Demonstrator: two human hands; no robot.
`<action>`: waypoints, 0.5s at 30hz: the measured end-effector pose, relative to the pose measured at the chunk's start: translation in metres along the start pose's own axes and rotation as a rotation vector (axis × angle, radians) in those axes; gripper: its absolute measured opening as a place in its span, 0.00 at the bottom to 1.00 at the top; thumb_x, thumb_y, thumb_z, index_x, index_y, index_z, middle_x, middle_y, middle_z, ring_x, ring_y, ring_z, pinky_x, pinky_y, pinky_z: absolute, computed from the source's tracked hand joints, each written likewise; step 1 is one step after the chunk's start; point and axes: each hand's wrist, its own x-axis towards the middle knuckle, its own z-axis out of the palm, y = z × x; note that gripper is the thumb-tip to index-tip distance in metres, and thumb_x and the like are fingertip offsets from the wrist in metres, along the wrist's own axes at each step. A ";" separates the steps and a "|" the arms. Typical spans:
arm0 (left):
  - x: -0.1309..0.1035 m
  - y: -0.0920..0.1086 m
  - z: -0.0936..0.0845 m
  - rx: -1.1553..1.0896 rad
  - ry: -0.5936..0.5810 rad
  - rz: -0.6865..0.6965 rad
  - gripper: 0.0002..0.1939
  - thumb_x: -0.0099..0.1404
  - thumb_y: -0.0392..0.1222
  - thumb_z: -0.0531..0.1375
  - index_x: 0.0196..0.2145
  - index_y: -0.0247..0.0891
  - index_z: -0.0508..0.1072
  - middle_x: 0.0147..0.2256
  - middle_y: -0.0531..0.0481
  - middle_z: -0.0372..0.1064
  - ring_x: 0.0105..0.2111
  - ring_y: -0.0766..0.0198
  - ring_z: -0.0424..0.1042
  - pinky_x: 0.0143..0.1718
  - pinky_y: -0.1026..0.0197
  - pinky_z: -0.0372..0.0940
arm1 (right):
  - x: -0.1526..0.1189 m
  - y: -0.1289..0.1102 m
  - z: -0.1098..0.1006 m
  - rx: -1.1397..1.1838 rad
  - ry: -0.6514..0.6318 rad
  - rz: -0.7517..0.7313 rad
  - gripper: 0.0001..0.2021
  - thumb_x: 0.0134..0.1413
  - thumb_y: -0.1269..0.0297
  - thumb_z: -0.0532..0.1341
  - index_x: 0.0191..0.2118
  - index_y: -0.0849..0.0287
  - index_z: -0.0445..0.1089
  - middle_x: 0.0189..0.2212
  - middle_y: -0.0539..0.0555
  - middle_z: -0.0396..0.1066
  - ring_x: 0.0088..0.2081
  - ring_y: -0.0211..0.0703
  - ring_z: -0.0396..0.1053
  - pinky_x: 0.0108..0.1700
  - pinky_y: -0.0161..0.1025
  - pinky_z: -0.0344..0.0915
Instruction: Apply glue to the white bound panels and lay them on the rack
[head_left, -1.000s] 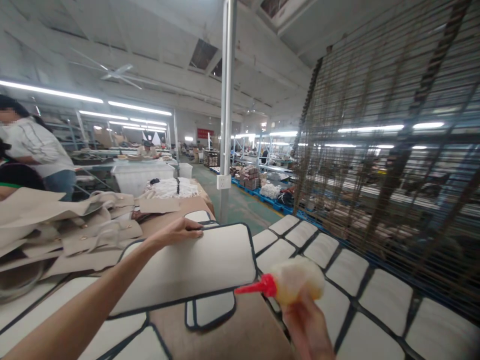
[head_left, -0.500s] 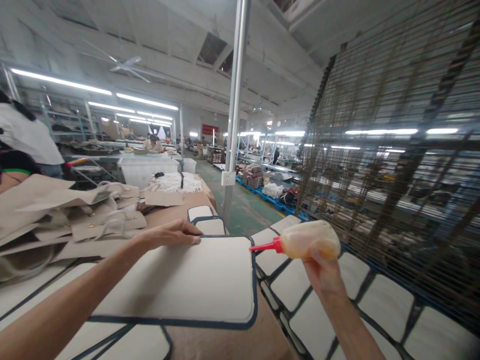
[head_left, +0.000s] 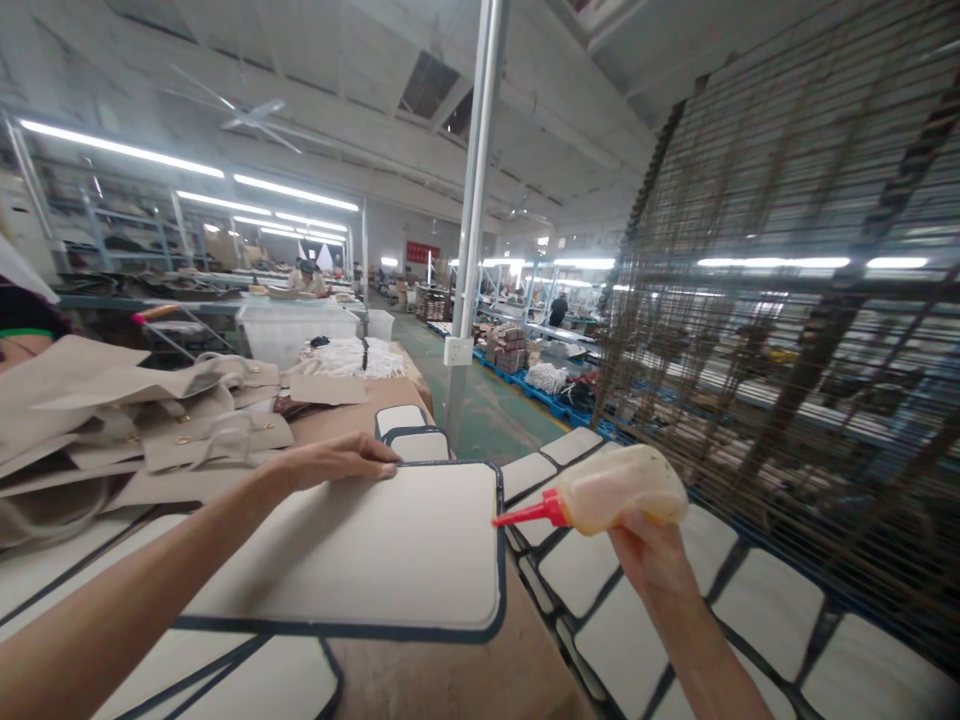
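My left hand [head_left: 349,460] grips the far edge of a cream panel [head_left: 390,550] with rounded corners and a dark blue border, fingers closed on it. In my right hand [head_left: 645,545] is a squeeze bottle [head_left: 619,488] of yellowish, see-through plastic, tipped sideways. Its red nozzle [head_left: 525,513] points left and meets the panel's right border. A thin yellowish line shows on that border above the nozzle tip. More bordered panels [head_left: 262,680] lie underneath on the brown table covering [head_left: 420,685].
Beige bag pieces with handles [head_left: 217,420] are heaped at the left. Further cream panels [head_left: 622,640] lie side by side at the right, before a tall wire rack [head_left: 750,300]. A metal post [head_left: 469,220] rises beyond the table. Part of another person [head_left: 26,310] shows at the far left.
The nozzle tip has moved down along the panel's right border, from near the top corner. The panel has shifted slightly up and left. The person at the left has mostly moved out of view.
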 end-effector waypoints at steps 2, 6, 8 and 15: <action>-0.002 0.008 -0.003 0.180 -0.348 -0.091 0.06 0.55 0.32 0.63 0.31 0.26 0.77 0.23 0.47 0.73 0.25 0.61 0.69 0.25 0.66 0.61 | 0.000 0.001 -0.001 0.005 -0.005 0.005 0.31 0.18 0.59 0.75 0.39 0.56 0.73 0.23 0.50 0.74 0.28 0.45 0.71 0.35 0.42 0.71; 0.001 0.009 -0.012 0.346 -0.494 -0.030 0.14 0.61 0.40 0.60 0.39 0.24 0.76 0.28 0.45 0.74 0.24 0.63 0.68 0.25 0.67 0.60 | -0.001 0.003 -0.002 0.003 -0.039 0.023 0.36 0.18 0.59 0.75 0.44 0.55 0.71 0.32 0.53 0.76 0.34 0.50 0.73 0.39 0.47 0.71; 0.004 0.005 -0.016 0.367 -0.502 -0.027 0.16 0.61 0.43 0.60 0.40 0.25 0.76 0.28 0.45 0.75 0.24 0.64 0.68 0.26 0.67 0.60 | -0.002 0.003 -0.003 -0.012 -0.062 0.036 0.39 0.18 0.59 0.75 0.47 0.55 0.70 0.34 0.55 0.76 0.36 0.51 0.73 0.41 0.49 0.71; 0.007 -0.001 -0.025 0.387 -0.517 -0.052 0.17 0.60 0.47 0.60 0.38 0.29 0.78 0.29 0.46 0.75 0.27 0.61 0.70 0.30 0.66 0.61 | -0.006 0.003 -0.002 -0.066 -0.098 0.055 0.39 0.17 0.55 0.76 0.46 0.53 0.71 0.31 0.55 0.77 0.30 0.50 0.73 0.36 0.47 0.73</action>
